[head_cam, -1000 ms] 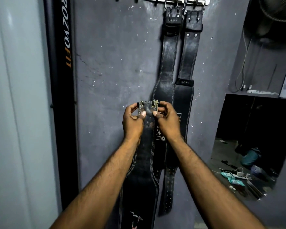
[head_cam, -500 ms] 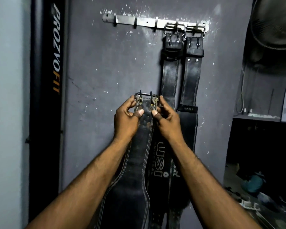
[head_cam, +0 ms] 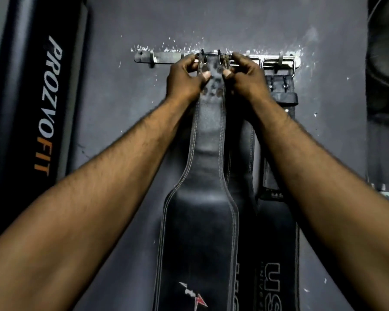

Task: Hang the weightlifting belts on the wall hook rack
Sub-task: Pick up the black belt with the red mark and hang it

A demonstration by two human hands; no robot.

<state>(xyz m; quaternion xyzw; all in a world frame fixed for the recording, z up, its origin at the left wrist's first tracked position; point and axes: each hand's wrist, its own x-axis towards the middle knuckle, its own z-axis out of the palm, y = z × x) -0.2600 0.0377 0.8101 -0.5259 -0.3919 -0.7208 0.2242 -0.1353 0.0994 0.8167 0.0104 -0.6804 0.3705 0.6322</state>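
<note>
I hold a black leather weightlifting belt (head_cam: 202, 198) with grey stitching up against the grey wall. My left hand (head_cam: 184, 77) pinches its buckle end from the left and my right hand (head_cam: 245, 79) pinches it from the right. The buckle (head_cam: 211, 58) is level with the metal wall hook rack (head_cam: 164, 58), near its middle hooks. Whether the buckle sits on a hook I cannot tell. Two more black belts hang from the rack's right end: one (head_cam: 245, 153) is mostly behind the held belt and my right arm, the other (head_cam: 279, 254) shows white lettering.
A tall black padded upright (head_cam: 38, 104) with "PROZVOFIT" lettering stands left of the rack. A dark fan (head_cam: 384, 52) hangs at the upper right. Bare hooks show on the rack's left end (head_cam: 153, 59).
Both hands have lifted the belt's buckle end from about chest height up to the rack. The view has tilted up and moved closer to the wall.
</note>
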